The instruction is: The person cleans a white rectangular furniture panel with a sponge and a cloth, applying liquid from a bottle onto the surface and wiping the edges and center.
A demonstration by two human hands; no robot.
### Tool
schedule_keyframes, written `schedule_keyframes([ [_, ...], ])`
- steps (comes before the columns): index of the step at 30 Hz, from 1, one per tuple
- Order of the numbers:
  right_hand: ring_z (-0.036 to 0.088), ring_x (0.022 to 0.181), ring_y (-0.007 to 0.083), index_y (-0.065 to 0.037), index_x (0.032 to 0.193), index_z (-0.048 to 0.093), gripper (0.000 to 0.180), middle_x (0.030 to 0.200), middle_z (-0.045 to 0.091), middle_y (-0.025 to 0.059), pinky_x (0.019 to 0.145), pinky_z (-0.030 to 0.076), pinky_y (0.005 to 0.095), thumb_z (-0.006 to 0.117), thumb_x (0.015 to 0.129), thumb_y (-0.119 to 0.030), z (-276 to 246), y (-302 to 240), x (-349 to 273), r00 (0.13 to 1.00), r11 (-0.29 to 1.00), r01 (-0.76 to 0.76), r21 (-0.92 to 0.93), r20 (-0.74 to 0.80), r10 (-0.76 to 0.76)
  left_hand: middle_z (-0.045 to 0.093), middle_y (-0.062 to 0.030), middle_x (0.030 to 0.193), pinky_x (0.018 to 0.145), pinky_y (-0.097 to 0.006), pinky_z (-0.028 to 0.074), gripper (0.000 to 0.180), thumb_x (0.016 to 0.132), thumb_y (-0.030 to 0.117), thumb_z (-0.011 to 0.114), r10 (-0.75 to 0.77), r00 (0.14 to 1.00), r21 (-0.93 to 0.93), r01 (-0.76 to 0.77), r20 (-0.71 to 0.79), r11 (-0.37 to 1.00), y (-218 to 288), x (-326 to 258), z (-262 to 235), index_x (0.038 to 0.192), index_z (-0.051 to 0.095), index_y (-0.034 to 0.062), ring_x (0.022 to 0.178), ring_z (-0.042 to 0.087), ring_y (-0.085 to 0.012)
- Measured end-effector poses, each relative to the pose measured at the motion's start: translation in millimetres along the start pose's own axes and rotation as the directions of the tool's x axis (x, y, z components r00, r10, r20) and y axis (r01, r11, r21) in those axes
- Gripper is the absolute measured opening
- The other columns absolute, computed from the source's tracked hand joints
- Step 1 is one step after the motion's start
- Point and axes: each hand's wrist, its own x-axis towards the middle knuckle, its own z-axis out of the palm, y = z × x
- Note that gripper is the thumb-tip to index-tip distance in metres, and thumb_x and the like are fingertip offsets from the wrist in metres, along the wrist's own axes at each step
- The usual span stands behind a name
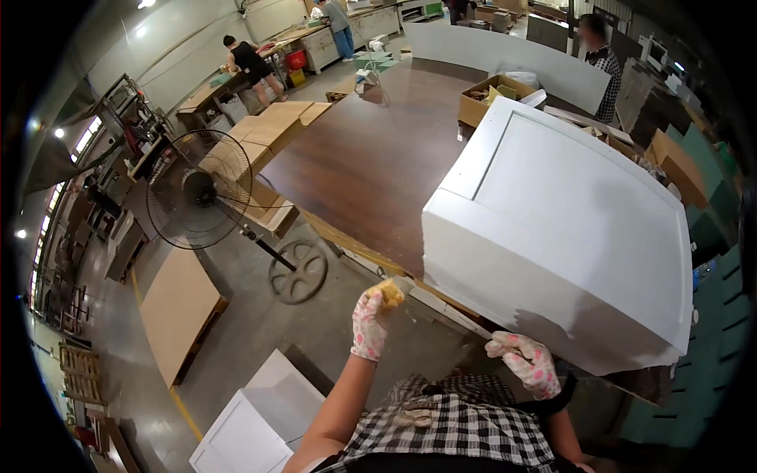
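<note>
In the head view, your left hand (370, 325), gloved in white with pink spots, is raised in front of you with its fingers closed on a crumpled yellow cloth or sponge (386, 294); which of the two cannot be confirmed. The yellow piece is left of the white cabinet (579, 229), near its closest lower corner and apart from it. Your right hand (527, 364), gloved alike, is just beside the cabinet's near lower edge with fingers bent; you cannot tell from this angle whether it grips or touches anything. The cabinet rests on a dark brown tabletop (359, 154), a recessed panel on its upper face. An open cardboard box (479, 104) stands behind it. To your left are a pedestal fan (200, 189) and a second white cabinet (244, 430), which is low beside your left forearm.
</note>
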Motion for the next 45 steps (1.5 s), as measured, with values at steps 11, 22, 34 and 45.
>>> schedule_keyframes([
  [11, 0.066, 0.073, 0.0221, -0.003, 0.095, 0.068, 0.024, 0.082, 0.070, 0.0089, 0.067, 0.053, 0.0330, 0.060, 0.090, -0.026, -35, -146, -1, 0.767, 0.651, 0.458, -0.605, -0.101, -0.634, 0.065, -0.0051, 0.111, 0.078, -0.033, 0.055, 0.037, 0.092, 0.030, 0.057, -0.090, 0.992, -0.145, 0.102, 0.085, 0.984, -25, 78, 14, 0.122, 0.057, 0.0075, 0.096, 0.064, -0.0178],
  [22, 0.065, 0.072, 0.0223, -0.004, 0.097, 0.066, 0.021, 0.081, 0.068, 0.0084, 0.065, 0.052, 0.0338, 0.060, 0.087, -0.022, -36, -202, 25, 0.688, 0.179, 0.282, -0.942, 0.069, -0.722, 0.057, -0.0083, 0.115, 0.091, -0.037, 0.048, 0.047, 0.093, 0.038, 0.053, -0.010, 0.960, -0.069, 0.031, 0.281, 0.997, 17, 187, 71, 0.128, 0.049, 0.0062, 0.102, 0.056, -0.0217],
  [34, 0.063, 0.070, 0.0224, -0.005, 0.100, 0.064, 0.020, 0.081, 0.065, 0.0078, 0.063, 0.052, 0.0346, 0.059, 0.085, -0.018, -39, -195, 65, 0.622, 0.041, 0.142, -0.989, 0.056, -0.781, 0.056, -0.0084, 0.104, 0.082, -0.036, 0.052, 0.056, 0.080, 0.042, 0.071, 0.319, 0.818, -0.117, -0.300, 0.479, 0.947, 118, 155, 201, 0.117, 0.052, 0.0051, 0.096, 0.057, -0.0215],
  [45, 0.061, 0.069, 0.0226, -0.006, 0.102, 0.063, 0.022, 0.080, 0.063, 0.0073, 0.061, 0.051, 0.0354, 0.059, 0.082, -0.014, -106, -155, 148, 0.351, 0.020, -0.037, -0.999, -0.032, -0.936, 0.057, -0.0094, 0.087, 0.075, -0.038, 0.050, 0.055, 0.070, 0.042, 0.079, 0.171, 0.398, 0.051, -0.490, 0.902, 0.870, 113, 78, 250, 0.103, 0.058, 0.0023, 0.084, 0.059, -0.0252],
])
